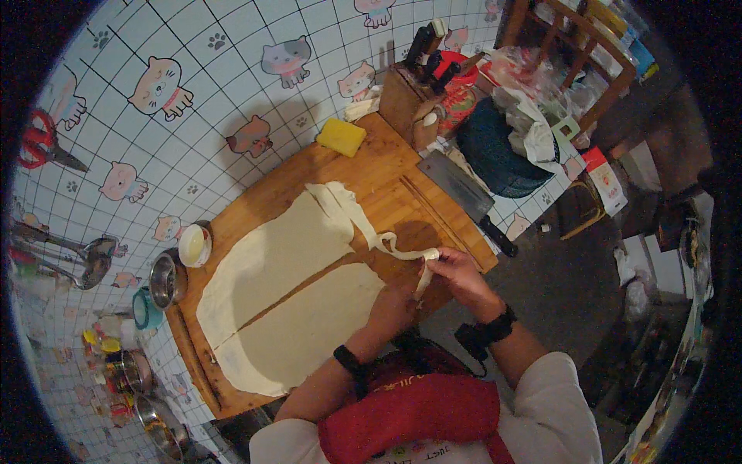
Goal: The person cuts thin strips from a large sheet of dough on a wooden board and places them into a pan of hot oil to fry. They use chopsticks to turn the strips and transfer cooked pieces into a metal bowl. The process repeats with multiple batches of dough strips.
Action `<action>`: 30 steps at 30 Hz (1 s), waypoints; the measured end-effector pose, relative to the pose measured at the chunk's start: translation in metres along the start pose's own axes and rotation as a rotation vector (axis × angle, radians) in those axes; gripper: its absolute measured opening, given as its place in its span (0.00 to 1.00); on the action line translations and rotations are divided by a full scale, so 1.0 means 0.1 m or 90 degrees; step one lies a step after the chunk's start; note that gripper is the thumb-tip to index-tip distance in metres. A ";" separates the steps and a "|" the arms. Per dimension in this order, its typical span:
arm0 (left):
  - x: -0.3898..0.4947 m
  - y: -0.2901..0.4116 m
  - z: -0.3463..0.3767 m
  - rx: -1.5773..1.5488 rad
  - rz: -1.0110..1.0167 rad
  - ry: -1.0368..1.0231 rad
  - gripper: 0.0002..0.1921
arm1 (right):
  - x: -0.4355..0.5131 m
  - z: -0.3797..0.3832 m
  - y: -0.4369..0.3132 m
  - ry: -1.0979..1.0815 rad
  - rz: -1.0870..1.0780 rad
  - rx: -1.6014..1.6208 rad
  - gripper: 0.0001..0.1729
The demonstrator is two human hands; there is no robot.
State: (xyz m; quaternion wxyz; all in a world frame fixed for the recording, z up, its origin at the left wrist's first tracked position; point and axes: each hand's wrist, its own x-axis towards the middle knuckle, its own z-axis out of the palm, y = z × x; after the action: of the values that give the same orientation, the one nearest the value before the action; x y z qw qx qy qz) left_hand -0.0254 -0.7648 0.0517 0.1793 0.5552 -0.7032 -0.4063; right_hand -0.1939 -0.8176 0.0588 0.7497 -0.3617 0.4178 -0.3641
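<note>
Rolled-out dough [278,249] lies flat on a wooden board [382,168], with a long cut running between its upper part and a lower piece [307,325]. Narrow strips of dough [362,223] trail from the upper part's right end. My right hand [458,269] pinches the end of a thin dough strip [400,249] over the board's right edge. Close beside it is my left hand [400,301], blurred, near the strip's hanging tail; whether its fingers grip the tail is unclear. A cleaver [458,185] lies along the board's upper right edge, its black handle towards me.
A yellow sponge [342,137] sits at the board's back edge, near a knife block [406,93]. A white bowl [195,245] and a steel bowl [167,279] stand at the left edge. Right of the cleaver is a dark container [498,151] with plastic bags.
</note>
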 end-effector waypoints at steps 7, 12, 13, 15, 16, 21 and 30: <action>-0.22 -0.06 -0.25 -0.542 -0.118 -0.025 0.14 | -0.03 -0.07 -0.08 0.080 0.008 0.059 0.11; -0.25 -0.05 -0.45 -0.822 -0.186 0.028 0.16 | -0.11 0.08 -0.25 0.044 0.020 -0.431 0.17; -0.24 -0.03 -0.44 -0.875 -0.177 0.062 0.16 | -0.15 0.10 -0.30 0.078 0.025 -0.581 0.17; -0.23 0.00 -0.42 -0.890 -0.178 0.113 0.17 | -0.21 0.12 -0.36 0.086 0.120 -0.671 0.19; -0.24 0.02 -0.40 -0.852 -0.189 0.128 0.18 | -0.23 0.14 -0.36 0.088 0.134 -0.708 0.19; -0.24 0.14 -0.19 -0.772 -0.168 0.176 0.19 | -0.33 0.45 0.13 -0.030 -0.070 -0.315 0.14; -0.36 -0.02 -0.24 -0.942 -0.195 0.290 0.17 | -0.41 0.06 0.19 -0.085 0.116 -0.204 0.07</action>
State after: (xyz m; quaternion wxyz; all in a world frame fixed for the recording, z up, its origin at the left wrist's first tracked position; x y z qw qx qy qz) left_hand 0.0038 -0.7399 0.0720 0.5835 0.4523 -0.1120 -0.6651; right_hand -0.2001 -0.7721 0.0596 0.7383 -0.4603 0.4511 -0.1987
